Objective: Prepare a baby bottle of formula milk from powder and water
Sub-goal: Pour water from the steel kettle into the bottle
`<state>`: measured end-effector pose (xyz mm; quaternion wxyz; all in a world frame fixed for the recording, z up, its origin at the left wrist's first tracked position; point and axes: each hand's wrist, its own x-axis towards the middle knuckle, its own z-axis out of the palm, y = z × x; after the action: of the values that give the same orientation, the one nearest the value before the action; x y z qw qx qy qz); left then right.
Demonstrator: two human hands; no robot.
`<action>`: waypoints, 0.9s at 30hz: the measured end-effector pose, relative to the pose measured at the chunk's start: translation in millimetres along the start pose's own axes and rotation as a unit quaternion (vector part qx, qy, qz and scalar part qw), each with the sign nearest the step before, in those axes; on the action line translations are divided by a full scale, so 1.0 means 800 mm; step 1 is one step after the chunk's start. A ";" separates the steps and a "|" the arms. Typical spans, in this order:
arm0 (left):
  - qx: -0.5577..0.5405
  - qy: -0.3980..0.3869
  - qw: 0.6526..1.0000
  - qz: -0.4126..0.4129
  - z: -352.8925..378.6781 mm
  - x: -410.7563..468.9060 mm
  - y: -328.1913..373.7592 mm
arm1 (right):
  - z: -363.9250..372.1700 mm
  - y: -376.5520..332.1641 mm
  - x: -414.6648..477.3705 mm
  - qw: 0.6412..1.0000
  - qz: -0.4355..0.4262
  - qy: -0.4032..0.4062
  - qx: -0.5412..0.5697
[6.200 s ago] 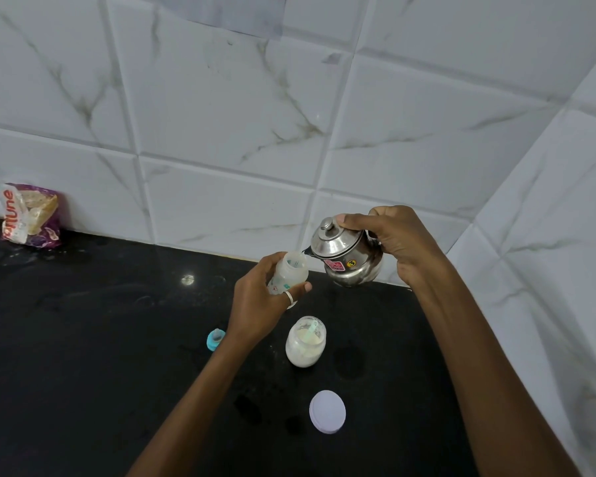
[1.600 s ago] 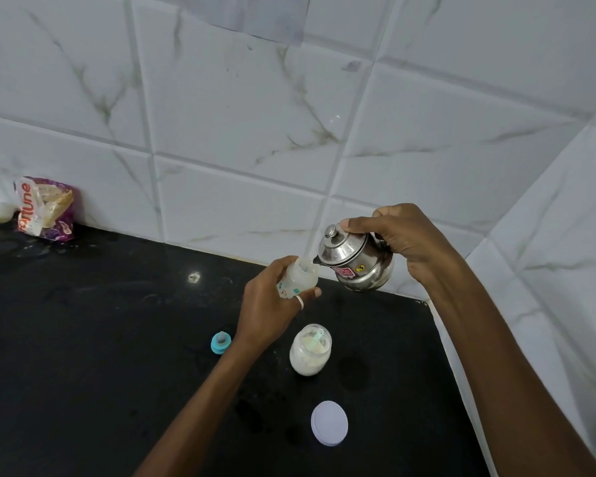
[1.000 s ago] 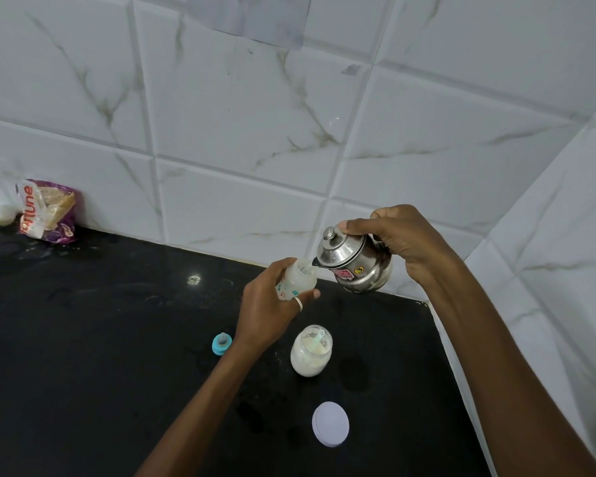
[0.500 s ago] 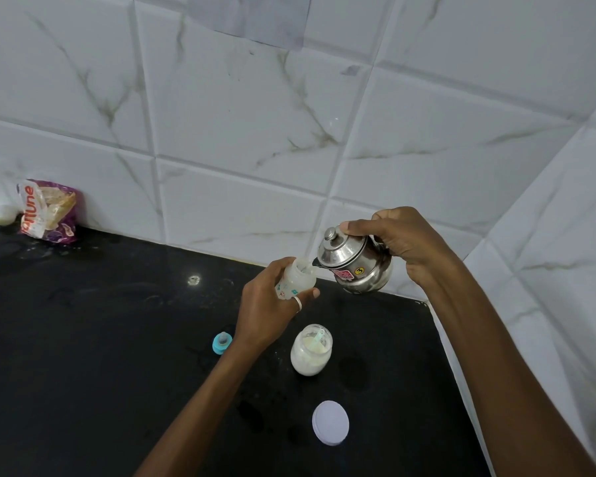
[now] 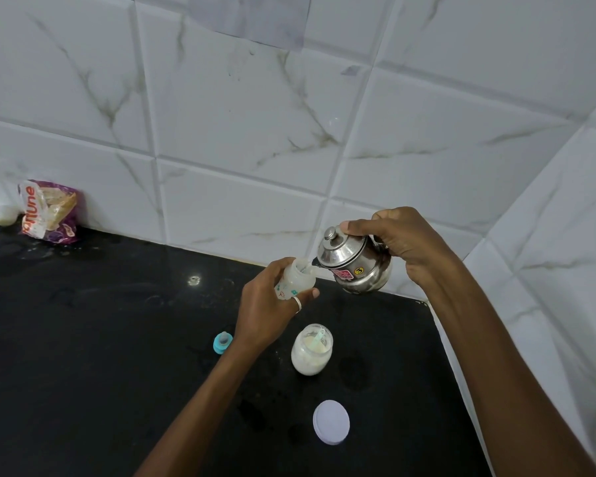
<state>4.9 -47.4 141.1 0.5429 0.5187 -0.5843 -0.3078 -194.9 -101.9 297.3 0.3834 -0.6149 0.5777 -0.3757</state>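
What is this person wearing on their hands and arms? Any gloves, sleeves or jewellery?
No gloves. The left hand carries a thin silver-coloured ring on one finger. The right hand shows no ring or watch. Both forearms are bare as far as the picture reaches, with no sleeves or bracelets visible.

kettle (image 5: 355,261): polished steel, mirror-bright, with paper-like stickers on its belly
baby bottle (image 5: 295,279): cloudy translucent plastic, smooth, printed marks
jar (image 5: 312,349): clear and glossy, glass or plastic cannot be told, pale powder inside
lid (image 5: 331,422): white, matt, looks like plastic
teat ring (image 5: 222,342): teal plastic, smooth
counter (image 5: 100,339): black stone, glossy, damp patches
wall tiles (image 5: 255,132): white marble-veined, glazed
packet (image 5: 47,212): crinkled shiny foil-like plastic
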 end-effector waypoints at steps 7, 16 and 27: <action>0.001 -0.003 1.000 0.003 0.000 0.000 0.002 | 0.000 -0.001 -0.001 1.000 0.000 0.001 0.003; 0.006 -0.001 1.000 0.006 -0.002 0.000 0.001 | 0.002 -0.003 -0.003 1.000 0.001 0.001 0.005; 0.005 0.000 1.000 0.005 -0.003 -0.002 0.000 | 0.001 -0.004 -0.005 1.000 -0.001 -0.001 0.003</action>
<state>7.1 -45.1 141.1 0.5419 0.5185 -0.5883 -0.3023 -192.7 -97.7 299.7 0.3851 -0.6149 0.5754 -0.3774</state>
